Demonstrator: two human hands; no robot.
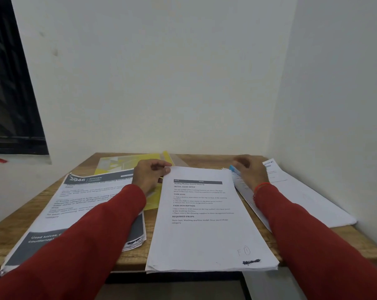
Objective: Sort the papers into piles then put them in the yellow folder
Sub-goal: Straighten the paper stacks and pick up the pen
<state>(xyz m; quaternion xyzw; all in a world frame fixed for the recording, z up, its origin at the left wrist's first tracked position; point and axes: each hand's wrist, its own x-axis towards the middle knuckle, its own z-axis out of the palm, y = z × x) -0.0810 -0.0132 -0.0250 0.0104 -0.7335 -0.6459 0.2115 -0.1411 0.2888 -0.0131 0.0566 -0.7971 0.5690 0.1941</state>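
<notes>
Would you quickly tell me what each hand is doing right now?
Left hand: pinches the far-left corner of the middle paper stack.
Right hand: blurred, over the right pile; grip cannot be told.

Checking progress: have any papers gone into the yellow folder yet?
Cannot tell. The yellow folder lies flat at the table's back; three paper stacks lie outside it.

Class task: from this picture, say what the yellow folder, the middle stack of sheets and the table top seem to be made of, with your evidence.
Yellow folder: probably thin glossy plastic; it is see-through and reflects light.
Middle stack: matte white paper, printed text, layered edges.
Table top: wood or wood-look laminate; grain shows, which one is unclear.
</notes>
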